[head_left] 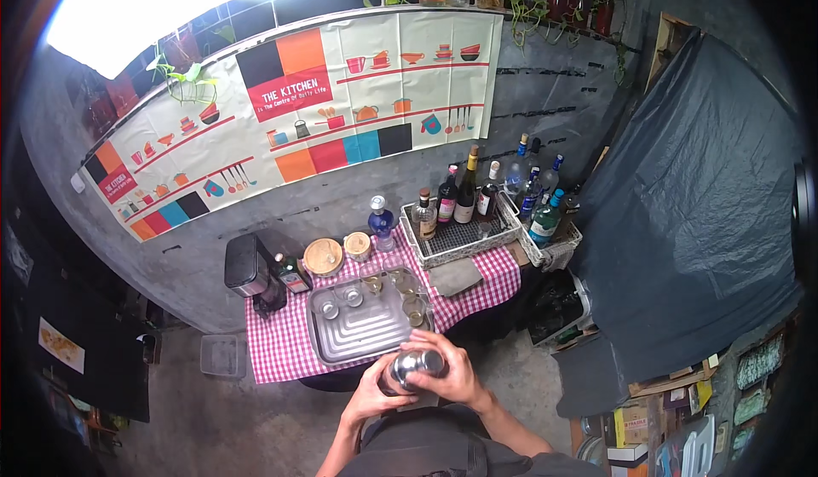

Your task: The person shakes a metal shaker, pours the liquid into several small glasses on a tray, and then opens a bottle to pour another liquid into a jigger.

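Note:
A shiny metal cocktail shaker (417, 361) is held close in front of my body, just off the table's front edge. My left hand (375, 396) wraps its left side. My right hand (456, 376) is closed around the right side, fingers reaching over the metal. The shaker's lower part is mostly hidden by my hands. Beyond it lies a grey metal tray (362, 341). Small clear glasses (352, 295) stand on its left half, and glasses with a yellowish tint (413, 311) stand toward its right side.
A red-and-white checked cloth (281, 341) covers the table. At its back are a black coffee maker (247, 268), a dark bottle (292, 274), wooden-lidded jars (324, 256) and a blue bottle (380, 217). Baskets (456, 255) of several bottles and a folded grey cloth (456, 278) are right.

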The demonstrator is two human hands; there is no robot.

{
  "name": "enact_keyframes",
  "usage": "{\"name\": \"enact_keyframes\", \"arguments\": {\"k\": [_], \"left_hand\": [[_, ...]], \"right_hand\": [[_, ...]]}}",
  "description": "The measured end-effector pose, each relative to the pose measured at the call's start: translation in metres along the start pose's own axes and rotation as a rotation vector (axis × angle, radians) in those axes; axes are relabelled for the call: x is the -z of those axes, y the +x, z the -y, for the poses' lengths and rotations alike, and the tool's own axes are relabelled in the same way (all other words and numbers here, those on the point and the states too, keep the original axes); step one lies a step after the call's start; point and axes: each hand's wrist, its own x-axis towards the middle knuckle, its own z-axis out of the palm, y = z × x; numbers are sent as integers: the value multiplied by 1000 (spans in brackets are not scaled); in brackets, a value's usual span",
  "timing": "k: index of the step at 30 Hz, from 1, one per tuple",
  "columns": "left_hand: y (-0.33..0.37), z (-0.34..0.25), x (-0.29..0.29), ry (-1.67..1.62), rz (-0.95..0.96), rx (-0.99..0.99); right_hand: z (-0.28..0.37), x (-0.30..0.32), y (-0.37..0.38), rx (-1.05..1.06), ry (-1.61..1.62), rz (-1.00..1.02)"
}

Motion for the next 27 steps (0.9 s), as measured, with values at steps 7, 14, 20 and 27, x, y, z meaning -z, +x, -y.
{"name": "enact_keyframes", "arguments": {"k": [7, 14, 20, 27], "left_hand": [[6, 3, -22, -217, 39, 18], [9, 9, -53, -267, 23, 109], [7, -7, -69, -274, -91, 49], [9, -4, -64, -145, -143, 6]], "right_hand": [[-1, 8, -6, 64, -17, 132], [-2, 20, 0, 20, -43, 188], [-16, 45, 0, 31, 3, 196], [-11, 42, -5, 163, -27, 286]]}}
